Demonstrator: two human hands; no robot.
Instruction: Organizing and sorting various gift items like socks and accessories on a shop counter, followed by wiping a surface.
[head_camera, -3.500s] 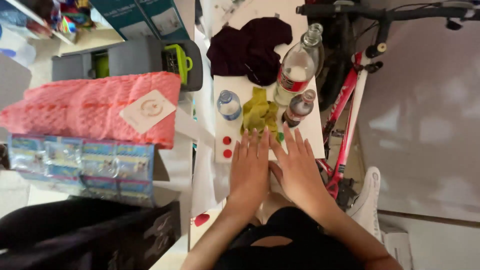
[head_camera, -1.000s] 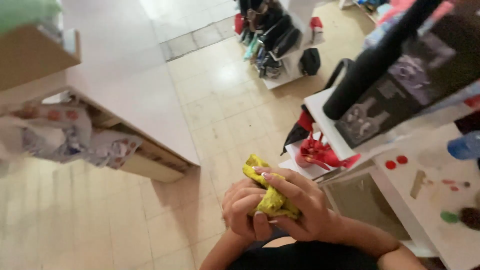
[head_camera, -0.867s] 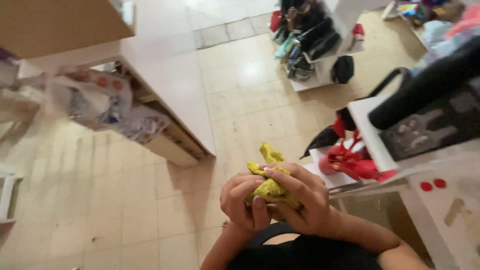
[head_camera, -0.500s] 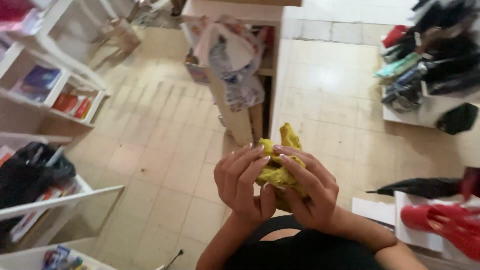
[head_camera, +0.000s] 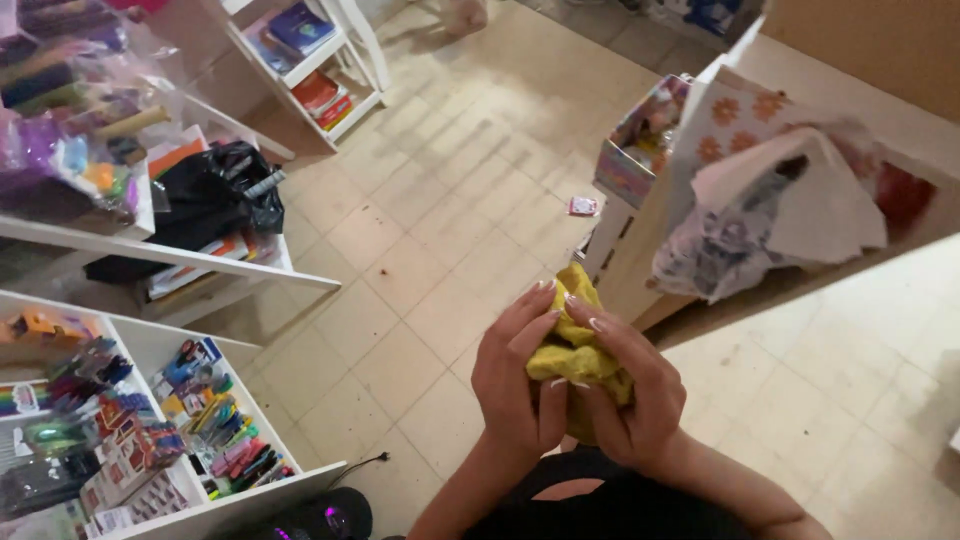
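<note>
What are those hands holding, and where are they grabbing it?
A crumpled yellow cloth, bunched between both hands. The left hand presses its left side, and the right hand wraps its right side and underside.

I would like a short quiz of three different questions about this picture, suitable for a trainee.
1. True or false: the yellow cloth lies on the tiled floor.
2. Multiple choice: what rests on the white shelf at the left? A) a black bag B) a green bucket C) a red helmet
3. Fill in: the cloth is bunched between the left hand and the ____ hand.

Key
1. False: both hands hold it up above the floor.
2. A, the black bag.
3. right; the right hand wraps it from the other side.
</note>
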